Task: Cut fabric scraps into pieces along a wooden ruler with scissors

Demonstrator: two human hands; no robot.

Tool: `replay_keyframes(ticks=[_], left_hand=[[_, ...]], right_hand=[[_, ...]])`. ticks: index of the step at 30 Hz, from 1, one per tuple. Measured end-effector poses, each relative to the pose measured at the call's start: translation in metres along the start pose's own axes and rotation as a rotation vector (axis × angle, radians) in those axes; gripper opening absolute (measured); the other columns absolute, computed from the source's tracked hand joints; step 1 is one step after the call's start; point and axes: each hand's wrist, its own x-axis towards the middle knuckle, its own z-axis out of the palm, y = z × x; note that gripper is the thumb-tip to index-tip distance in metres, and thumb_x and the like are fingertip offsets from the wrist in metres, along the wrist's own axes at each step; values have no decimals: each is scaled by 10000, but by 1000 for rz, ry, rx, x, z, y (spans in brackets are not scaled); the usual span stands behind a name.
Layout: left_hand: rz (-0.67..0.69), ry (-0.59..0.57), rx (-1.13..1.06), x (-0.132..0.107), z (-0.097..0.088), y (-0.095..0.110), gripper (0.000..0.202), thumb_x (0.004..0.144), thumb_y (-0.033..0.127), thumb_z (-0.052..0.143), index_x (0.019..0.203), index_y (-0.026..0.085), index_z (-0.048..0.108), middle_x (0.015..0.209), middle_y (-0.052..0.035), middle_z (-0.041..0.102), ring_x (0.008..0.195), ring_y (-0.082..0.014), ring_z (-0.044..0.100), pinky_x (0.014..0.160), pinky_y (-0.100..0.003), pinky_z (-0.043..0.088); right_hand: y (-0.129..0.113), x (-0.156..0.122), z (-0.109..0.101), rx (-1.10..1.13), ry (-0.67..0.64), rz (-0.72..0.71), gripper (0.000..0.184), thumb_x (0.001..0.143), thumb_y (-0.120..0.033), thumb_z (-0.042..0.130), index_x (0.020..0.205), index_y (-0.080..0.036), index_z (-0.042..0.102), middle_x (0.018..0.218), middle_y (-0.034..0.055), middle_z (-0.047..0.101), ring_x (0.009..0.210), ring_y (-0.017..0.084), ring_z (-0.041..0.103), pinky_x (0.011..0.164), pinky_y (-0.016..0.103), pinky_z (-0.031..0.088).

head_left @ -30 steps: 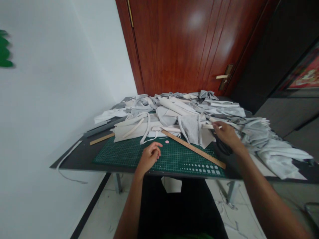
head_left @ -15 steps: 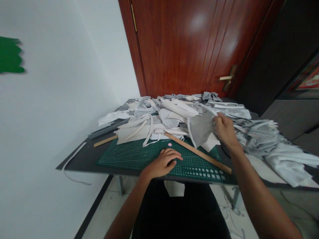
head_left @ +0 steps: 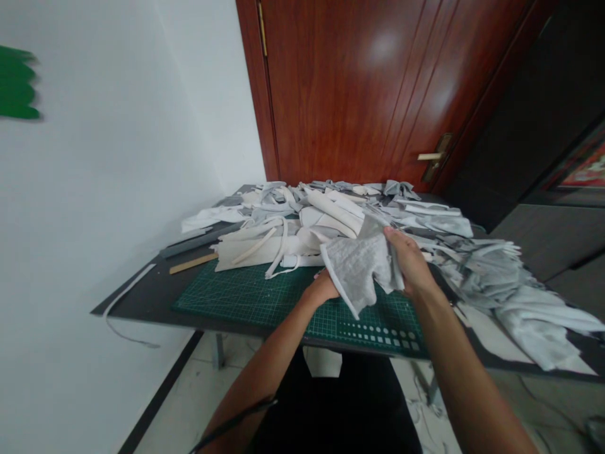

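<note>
Head: the right hand (head_left: 412,263) is clamping grey cloth (head_left: 357,265) at three o'clock; the left hand (head_left: 323,289), at eight, is hiding its fingers, grip unclear; tautening would be easing creases.

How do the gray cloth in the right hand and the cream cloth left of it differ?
Gray cloth hangs from the right hand; cream cloth lies over the green mat. Gray cloth has a white edge; cream cloth has a strip across it. Both look soft.

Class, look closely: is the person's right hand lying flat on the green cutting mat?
No: the right hand grips the gray cloth piece near its edge, rather than lying flat on the green cutting mat.
</note>
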Motion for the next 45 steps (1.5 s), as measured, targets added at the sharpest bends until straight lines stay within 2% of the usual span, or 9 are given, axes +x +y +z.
replay_keyframes(ticks=[6, 11, 15, 19, 22, 29, 34, 39, 45], left_hand=[[-121, 196, -413, -23, -24, 0, 871, 978, 778, 162, 1286, 139, 665, 1288, -167, 728, 1239, -320, 668, 1070, -482, 531], [-329, 180, -968, -67, -43, 10, 905, 867, 894, 393, 1278, 132, 655, 1244, -169, 731, 1209, -326, 679, 1027, -442, 545], [-421, 387, -493, -90, -51, 2, 678, 763, 476, 822, 1317, 165, 588, 1141, -107, 754, 1003, -264, 730, 875, -355, 563], [-473, 407, -15, -99, -54, -9, 443, 878, 337, 677, 1277, 168, 588, 744, 8, 693, 660, -196, 677, 674, -297, 496], [-482, 388, 294, -102, -54, -6, 372, 948, 304, 594, 1299, 179, 598, 742, -1, 691, 729, -222, 699, 712, -309, 481], [-618, 324, 698, -107, -57, 7, 339, 998, 264, 497, 1281, 183, 665, 1064, -123, 781, 1014, -296, 738, 896, -383, 497], [-663, 307, 810, -112, -64, 11, 374, 1007, 251, 434, 1247, 160, 705, 973, -124, 795, 967, -311, 747, 954, -437, 475], [-682, 324, 871, -117, -72, 6, 366, 1011, 251, 437, 1263, 151, 683, 922, -127, 771, 993, -336, 718, 997, -506, 453], [-280, 344, 723, -111, -62, 3, 386, 953, 153, 487, 1309, 160, 636, 1247, -153, 664, 1242, -335, 572, 1100, -536, 437]], right_hand=[[39, -16, 15, 278, 21, 178, 342, 788, -508, 774, 966, -218, 734, 877, 32, 795, 971, 265, 751, 893, 380, 600], [67, -46, 24, 326, -29, 263, 337, 798, -518, 757, 953, -222, 717, 868, 32, 780, 881, 246, 736, 821, 360, 591], [78, -74, 19, -177, -56, 133, 411, 875, -597, 637, 727, -215, 661, 634, 5, 663, 633, 200, 635, 637, 298, 491], [82, -94, 12, -1019, 62, -44, 453, 951, -483, 541, 583, -220, 564, 559, 19, 581, 547, 174, 548, 567, 288, 324], [88, -98, 11, -1297, 121, -110, 304, 965, -375, 524, 732, -208, 626, 620, 30, 621, 599, 188, 590, 636, 297, 350], [106, -84, 2, -1237, 44, -436, 329, 923, -195, 512, 1232, -153, 616, 1092, 138, 669, 961, 268, 650, 856, 386, 515], [105, -80, -2, -1135, -309, -570, 401, 901, -52, 496, 1159, -252, 728, 1301, 101, 649, 1166, 272, 592, 1030, 464, 504], [95, -80, -11, -1107, -348, -513, 257, 992, -189, 547, 1158, -250, 734, 1309, 74, 706, 1210, 277, 595, 1080, 527, 455], [81, -83, -17, -1055, -389, -429, 172, 972, -371, 658, 1064, -229, 686, 1364, 96, 695, 1288, 278, 585, 1125, 521, 401]])
